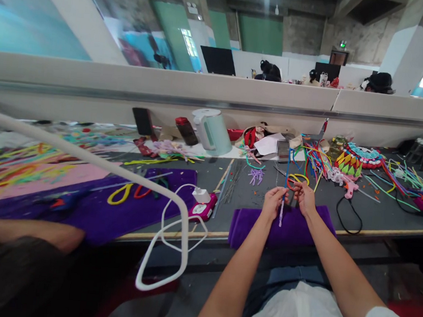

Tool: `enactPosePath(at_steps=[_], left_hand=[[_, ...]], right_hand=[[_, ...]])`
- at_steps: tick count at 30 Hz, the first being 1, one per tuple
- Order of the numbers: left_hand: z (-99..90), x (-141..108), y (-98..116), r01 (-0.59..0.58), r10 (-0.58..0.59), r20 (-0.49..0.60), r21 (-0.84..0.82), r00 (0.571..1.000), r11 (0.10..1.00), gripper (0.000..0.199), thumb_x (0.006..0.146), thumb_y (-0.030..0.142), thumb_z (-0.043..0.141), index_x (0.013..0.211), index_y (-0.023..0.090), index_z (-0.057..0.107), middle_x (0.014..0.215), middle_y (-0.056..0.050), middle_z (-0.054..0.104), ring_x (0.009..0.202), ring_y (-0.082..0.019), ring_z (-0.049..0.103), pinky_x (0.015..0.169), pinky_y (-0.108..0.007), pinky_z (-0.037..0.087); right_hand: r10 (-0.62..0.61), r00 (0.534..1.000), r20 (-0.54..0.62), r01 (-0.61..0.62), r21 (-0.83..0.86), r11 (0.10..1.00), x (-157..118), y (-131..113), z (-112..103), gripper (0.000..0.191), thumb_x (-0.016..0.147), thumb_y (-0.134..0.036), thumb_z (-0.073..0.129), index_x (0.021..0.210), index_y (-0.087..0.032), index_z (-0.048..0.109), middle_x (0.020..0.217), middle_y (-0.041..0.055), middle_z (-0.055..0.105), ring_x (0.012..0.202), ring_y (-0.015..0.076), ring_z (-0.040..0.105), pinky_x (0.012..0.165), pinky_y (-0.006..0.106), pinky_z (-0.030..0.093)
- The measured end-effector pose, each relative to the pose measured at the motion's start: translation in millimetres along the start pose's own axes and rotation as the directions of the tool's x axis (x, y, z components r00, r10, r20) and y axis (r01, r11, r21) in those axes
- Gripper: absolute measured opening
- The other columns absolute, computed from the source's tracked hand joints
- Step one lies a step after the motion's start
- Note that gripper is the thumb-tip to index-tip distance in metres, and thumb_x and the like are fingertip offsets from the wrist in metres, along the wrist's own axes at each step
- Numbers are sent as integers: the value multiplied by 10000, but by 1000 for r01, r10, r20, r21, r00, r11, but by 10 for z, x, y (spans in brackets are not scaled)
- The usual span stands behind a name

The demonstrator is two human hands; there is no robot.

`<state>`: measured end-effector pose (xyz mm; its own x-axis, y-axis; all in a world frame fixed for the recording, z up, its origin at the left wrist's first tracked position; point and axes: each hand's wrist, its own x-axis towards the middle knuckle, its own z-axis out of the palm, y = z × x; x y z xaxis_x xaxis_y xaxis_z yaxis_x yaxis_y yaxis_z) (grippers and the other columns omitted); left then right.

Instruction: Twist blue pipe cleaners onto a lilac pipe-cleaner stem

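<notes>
My left hand (275, 202) is closed in a pinch on a blue pipe cleaner (288, 165), which stands up from the fingertips. Below that pinch hangs a pale lavender twisted length (281, 218); I cannot tell whether it is one piece with the blue stem. Close beside it, the fingers of my right hand (304, 198) are pinched together near the same stem, and what lies between them is too small to make out. Both hands are above a folded purple cloth (297, 230). Just beyond them lie yellow-handled scissors (301, 178).
Left of the cloth are a magenta power strip (203, 208) and a white lamp arm (122, 158). Behind stand an electric kettle (214, 131) and a red-capped bottle (186, 130). A pink glue gun (350, 187) and pipe cleaners (313, 157) lie right. A co-worker's arm (27, 233) is at left.
</notes>
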<state>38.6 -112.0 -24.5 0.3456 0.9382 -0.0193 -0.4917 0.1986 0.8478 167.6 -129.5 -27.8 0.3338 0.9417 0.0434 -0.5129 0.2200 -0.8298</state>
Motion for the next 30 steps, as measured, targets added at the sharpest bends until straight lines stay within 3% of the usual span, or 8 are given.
enactPosePath(at_steps=[8, 18, 25, 30], left_hand=[[-2, 9, 25, -64, 60, -78, -55, 995, 996, 280, 577, 310, 753, 756, 116, 661, 621, -15, 626, 489, -85, 544, 527, -230, 453], [-7, 30, -1, -102, 101, -118, 0, 988, 995, 241, 583, 300, 736, 724, 118, 663, 619, -18, 618, 511, -95, 549, 506, -221, 432], [-14, 45, -41, -101, 118, -129, 131, 985, 986, 256, 606, 339, 713, 733, 120, 670, 592, -21, 618, 490, -101, 547, 470, -207, 396], [-8, 43, -46, -118, 142, -153, 156, 978, 981, 244, 608, 334, 711, 720, 121, 668, 591, -22, 618, 482, -97, 541, 472, -206, 396]], right_hand=[[54, 996, 73, -45, -115, 992, -57, 60, 24, 405, 703, -542, 619, 801, -153, 673, 607, 14, 606, 433, 74, 474, 391, 187, 369], [-225, 974, -29, 213, -233, 949, -21, 20, 147, 327, 686, -454, 655, 849, -170, 635, 643, -8, 596, 468, 75, 474, 399, 186, 377], [-377, 925, 43, 360, -412, 837, 38, -6, 212, 279, 720, -409, 630, 866, -171, 641, 699, 15, 612, 502, 99, 485, 406, 210, 401], [-410, 911, 50, 378, -499, 780, -5, 13, 201, 248, 742, -388, 595, 837, -166, 650, 696, 25, 618, 520, 116, 499, 425, 227, 415]])
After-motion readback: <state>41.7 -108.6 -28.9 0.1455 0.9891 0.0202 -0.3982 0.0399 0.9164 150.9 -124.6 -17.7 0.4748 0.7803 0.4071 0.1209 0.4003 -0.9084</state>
